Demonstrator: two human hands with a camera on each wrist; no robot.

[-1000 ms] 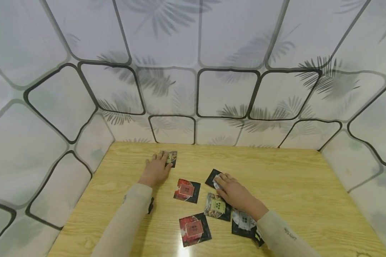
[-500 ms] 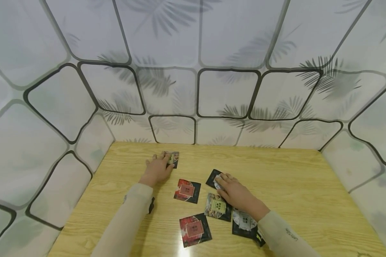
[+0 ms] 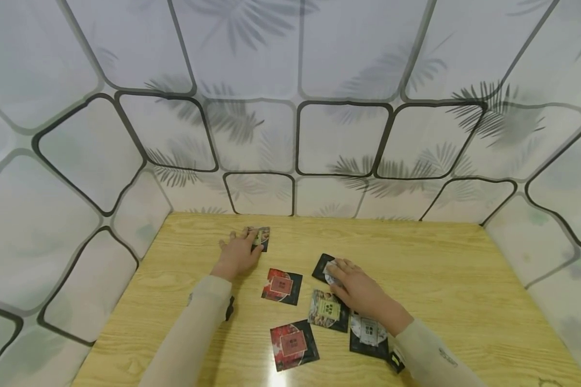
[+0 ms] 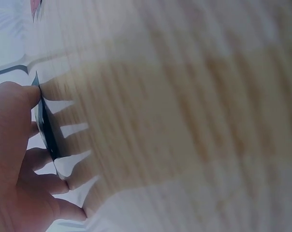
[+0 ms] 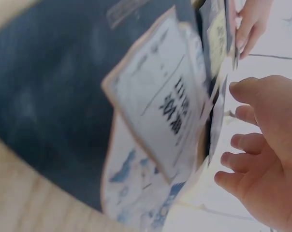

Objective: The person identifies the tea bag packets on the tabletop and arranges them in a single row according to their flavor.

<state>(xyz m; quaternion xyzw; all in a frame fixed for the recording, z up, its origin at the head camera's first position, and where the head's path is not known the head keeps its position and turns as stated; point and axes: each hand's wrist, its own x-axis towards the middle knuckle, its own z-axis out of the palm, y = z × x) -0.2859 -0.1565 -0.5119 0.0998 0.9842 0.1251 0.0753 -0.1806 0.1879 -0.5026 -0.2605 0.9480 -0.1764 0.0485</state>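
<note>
At the far left of the table, my left hand [image 3: 238, 255] rests with spread fingers on a small square packet with a yellow-green label [image 3: 261, 238]. The left wrist view shows the thumb and fingertips down along this dark packet [image 4: 48, 130]. Right of centre, my right hand [image 3: 360, 287] lies over a black-and-white packet [image 3: 323, 267], covering much of it. Its fingers look relaxed in the right wrist view. Below that hand lie another packet with a yellow-green label [image 3: 328, 310] and a second black-and-white packet [image 3: 369, 336], which fills the right wrist view.
Two red-and-black packets, one upper [image 3: 282, 286] and one lower [image 3: 294, 345], lie between the arms. A small dark piece with a yellow mark [image 3: 396, 360] shows by the right sleeve. The wooden table [image 3: 440, 258] meets a patterned curtain [image 3: 339, 140] at the back and sides.
The packet under my left hand has shifted slightly right, showing more of itself. My right hand and the packet beneath it have moved a little to the right.
</note>
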